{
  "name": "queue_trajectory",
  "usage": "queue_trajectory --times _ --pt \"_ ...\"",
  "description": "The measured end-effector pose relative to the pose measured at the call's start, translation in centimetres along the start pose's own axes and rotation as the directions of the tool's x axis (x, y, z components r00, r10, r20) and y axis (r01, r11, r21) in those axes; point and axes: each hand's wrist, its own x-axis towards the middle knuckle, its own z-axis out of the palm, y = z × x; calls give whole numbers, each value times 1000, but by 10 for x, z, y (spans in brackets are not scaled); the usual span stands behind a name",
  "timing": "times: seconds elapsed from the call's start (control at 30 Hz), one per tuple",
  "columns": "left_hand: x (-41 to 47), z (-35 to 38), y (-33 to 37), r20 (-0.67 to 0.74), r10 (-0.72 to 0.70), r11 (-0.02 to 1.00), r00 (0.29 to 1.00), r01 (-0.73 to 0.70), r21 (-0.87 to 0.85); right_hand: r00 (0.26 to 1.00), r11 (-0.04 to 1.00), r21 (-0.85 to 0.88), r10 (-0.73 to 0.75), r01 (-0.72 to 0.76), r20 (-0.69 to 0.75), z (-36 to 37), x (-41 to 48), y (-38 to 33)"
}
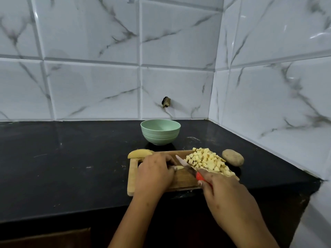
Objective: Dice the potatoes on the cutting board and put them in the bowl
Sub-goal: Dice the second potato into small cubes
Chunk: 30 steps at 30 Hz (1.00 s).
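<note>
Head view: our left hand (155, 173) pinches a potato piece (179, 167) at the middle of the cutting board (182, 179). Our right hand (225, 196) grips the knife (185, 165) by its red handle, blade against that piece. Diced potato (209, 161) heaps at the board's far right corner. The green bowl (160, 131) stands just beyond the board's far edge.

bowl (160, 131) behind cutting board (182, 179)

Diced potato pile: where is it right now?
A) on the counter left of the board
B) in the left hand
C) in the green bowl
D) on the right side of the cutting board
D: the diced potato pile lies heaped on the right side of the cutting board, and no pieces show in the green bowl behind it.
</note>
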Motion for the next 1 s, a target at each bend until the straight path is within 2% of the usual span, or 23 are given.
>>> queue_trajectory --times 0.1,0.23,0.43,0.7,0.8,1.0 --pt "0 -2 1 19 -18 999 1000 18 -29 999 996 -83 -27 29 19 4 1 -5" --pt "1 -2 2 22 -11 1000 1000 11 -23 999 993 -109 -40 42 24 7 2 -3" --pt "0 -1 1 14 -9 1000 1000 9 -17 992 967 -238 -63 87 109 21 12 -8" --pt "-2 0 0 3 -20 998 1000 20 -55 998 983 -170 -64 65 9 20 11 -4" --pt "-2 1 -1 -9 -22 998 1000 22 -57 997 984 -164 -70 76 40 18 6 -7" --pt "-2 1 -1 -17 -41 997 999 40 -73 993 959 -270 -69 93 96 21 17 -21"
